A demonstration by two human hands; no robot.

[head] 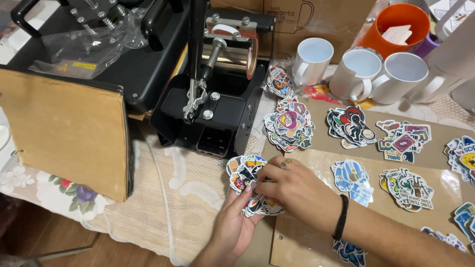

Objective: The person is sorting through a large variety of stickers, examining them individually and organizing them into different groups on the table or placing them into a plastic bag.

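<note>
My left hand (232, 225) is palm up at the table's front edge and holds a fanned stack of colourful die-cut stickers (245, 173). My right hand (297, 190), with a ring and a black wristband, reaches across from the right and pinches a sticker at the top of that stack. Both hands hover over the edge of a brown board (316, 242) covered by clear film. Just beyond lies a larger pile of stickers (288, 123).
A black mug heat press (213, 94) stands behind the hands, with a flat press and its tan pad (69, 128) to the left. Several sticker piles (351, 126) lie on the brown boards. Three white mugs (356, 71) and an orange cup (398, 27) stand at the back right.
</note>
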